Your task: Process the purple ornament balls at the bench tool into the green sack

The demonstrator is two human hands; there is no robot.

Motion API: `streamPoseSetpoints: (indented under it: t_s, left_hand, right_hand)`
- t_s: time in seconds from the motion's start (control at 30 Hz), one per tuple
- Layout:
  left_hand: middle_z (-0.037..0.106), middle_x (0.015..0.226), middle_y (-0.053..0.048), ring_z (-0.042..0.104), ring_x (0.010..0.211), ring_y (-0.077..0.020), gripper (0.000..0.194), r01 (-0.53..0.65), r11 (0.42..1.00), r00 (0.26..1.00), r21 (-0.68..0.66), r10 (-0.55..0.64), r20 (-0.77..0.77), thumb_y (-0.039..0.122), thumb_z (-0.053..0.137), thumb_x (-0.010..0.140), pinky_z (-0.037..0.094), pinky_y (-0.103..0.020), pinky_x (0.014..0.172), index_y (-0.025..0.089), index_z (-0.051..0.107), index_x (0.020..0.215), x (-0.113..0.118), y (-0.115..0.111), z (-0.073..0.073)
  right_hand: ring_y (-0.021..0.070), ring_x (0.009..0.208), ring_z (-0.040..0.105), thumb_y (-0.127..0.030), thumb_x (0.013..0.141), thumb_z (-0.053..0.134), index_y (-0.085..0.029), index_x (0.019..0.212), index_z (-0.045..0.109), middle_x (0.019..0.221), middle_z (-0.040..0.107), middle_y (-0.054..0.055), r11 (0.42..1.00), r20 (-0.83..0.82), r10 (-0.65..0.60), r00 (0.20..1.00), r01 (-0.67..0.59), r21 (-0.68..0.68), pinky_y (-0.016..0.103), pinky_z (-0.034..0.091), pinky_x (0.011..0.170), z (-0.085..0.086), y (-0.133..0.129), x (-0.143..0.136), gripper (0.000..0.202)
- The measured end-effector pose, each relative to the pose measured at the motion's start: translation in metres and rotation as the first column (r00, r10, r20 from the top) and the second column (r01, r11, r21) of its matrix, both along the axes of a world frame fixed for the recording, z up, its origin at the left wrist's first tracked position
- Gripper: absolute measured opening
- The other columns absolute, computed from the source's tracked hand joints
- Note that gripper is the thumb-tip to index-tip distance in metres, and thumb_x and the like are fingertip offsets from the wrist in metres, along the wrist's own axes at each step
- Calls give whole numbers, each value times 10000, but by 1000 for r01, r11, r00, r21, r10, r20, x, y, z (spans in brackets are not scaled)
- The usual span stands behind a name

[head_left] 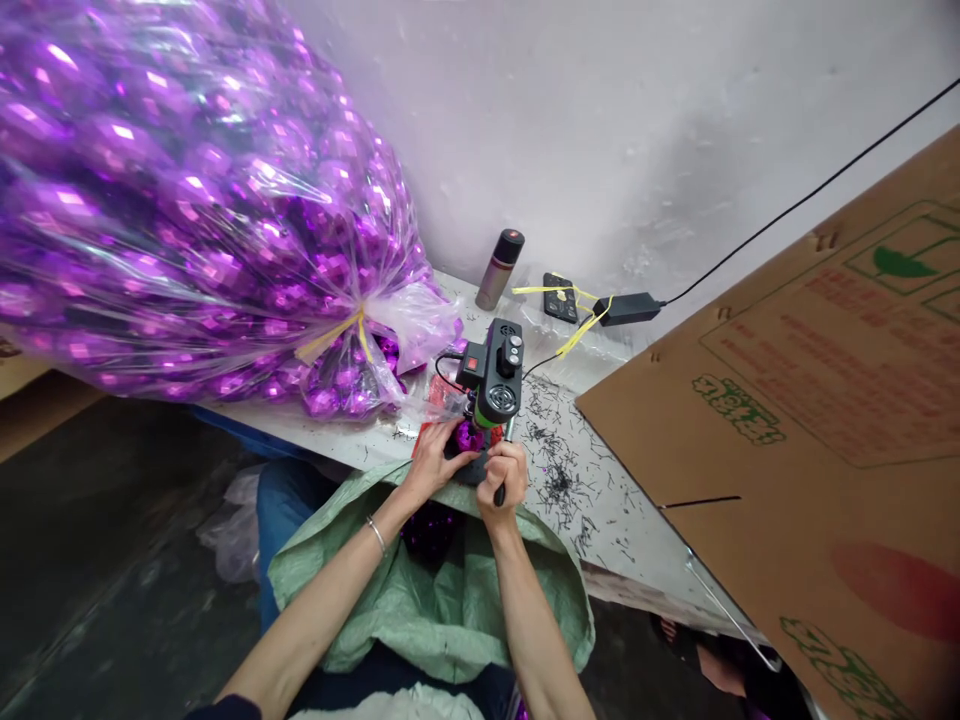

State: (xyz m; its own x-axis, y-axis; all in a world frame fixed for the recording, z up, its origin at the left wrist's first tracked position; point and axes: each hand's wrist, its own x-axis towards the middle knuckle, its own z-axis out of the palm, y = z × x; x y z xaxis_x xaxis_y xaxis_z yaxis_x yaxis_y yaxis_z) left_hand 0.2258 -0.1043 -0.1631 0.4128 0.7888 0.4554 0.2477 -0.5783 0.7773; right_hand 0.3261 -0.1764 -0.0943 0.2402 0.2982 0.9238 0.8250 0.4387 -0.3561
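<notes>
A small black bench drill press (501, 372) stands on the worktable. Under its head sits a shiny purple faceted ball (469, 437). The fingers of my left hand (429, 462) are closed on the ball's left and near sides. My right hand (504, 478) is wrapped round the drill press lever (500, 495), its black end poking out below the fist. An open green woven sack (469, 600) spreads across my lap beneath both forearms, with dark purple balls (431, 530) showing inside. The drill tip is hidden.
A big clear bag of purple balls (225, 220) leans at the left. Black shavings (562, 470) litter the white table (622, 540). A spray can (500, 270), a dark pad (560, 298) and a power adapter (630, 309) lie behind. A cardboard box (810, 440) stands right.
</notes>
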Motion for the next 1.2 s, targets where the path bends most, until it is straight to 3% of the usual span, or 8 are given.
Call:
streamPoseSetpoints:
  t_s: [0.33,0.53,0.63,0.7,0.8,0.9,1.03,1.2]
  left_hand:
    - [698,1252,-127,676,1163,-285,558,-22,998,1000,-51,23,19,373,771,846,543,-459,998,208,558,1334,-7,-14,9]
    - [635,1352,-151,614,1274,-306,548,104,979,991,175,-87,-100,406,680,911,478,-525,1101,229,496,1396,-61,-72,-4]
    - [603,1393,-173,591,1288,-335,653,170,961,974,218,-130,-186,530,695,870,477,-546,1093,217,500,1409,-76,-74,1]
    - [608,1390,-159,582,1289,-314,536,113,969,980,219,-73,-183,464,620,937,477,-521,1091,217,517,1401,-72,-51,14]
    - [633,1358,-146,568,1289,-300,351,-100,967,968,234,149,-202,230,470,989,448,-513,1102,207,611,1310,-52,12,40]
    - [689,1197,-215,607,1180,-362,335,-213,954,842,212,289,-455,99,453,906,463,-545,1022,125,698,1132,-30,79,65]
    - [694,1137,-237,618,1129,-378,346,-236,952,720,193,305,-624,64,482,865,435,-537,1012,92,679,1148,-12,131,78]
    - [713,1113,-182,652,1082,-333,301,-171,983,699,70,171,-695,191,700,816,488,-417,947,144,688,1113,4,153,74]
  right_hand:
    - [122,664,536,-179,1010,426,-216,679,462,681,508,-23,973,-261,-10,965,-50,-224,284,422,645,81,-11,-6,335]
    - [133,701,564,-145,996,425,-215,720,497,715,551,-10,983,-179,-17,984,-16,-181,298,432,670,62,-13,-7,294]
    - [135,712,574,-122,988,423,-215,724,500,730,565,-5,986,-160,-26,987,-1,-166,298,441,671,51,-14,-8,290]
    - [140,716,581,-120,987,419,-217,717,498,728,565,-2,987,-165,-34,986,8,-161,301,444,667,48,-13,-9,297]
    - [144,712,586,-122,985,420,-218,710,496,723,563,-3,987,-169,-33,985,6,-160,305,448,664,48,-13,-9,301]
    - [139,699,584,-112,981,418,-217,704,490,715,556,-8,988,-148,-19,989,-4,-153,296,450,657,49,-13,-9,305]
    - [144,688,590,-114,977,425,-218,700,495,693,550,-9,990,-134,-26,991,7,-140,296,451,636,50,-13,-10,305]
    - [143,684,594,-119,976,419,-217,695,498,712,569,-1,991,-141,-37,989,18,-136,299,467,635,46,-12,-10,308]
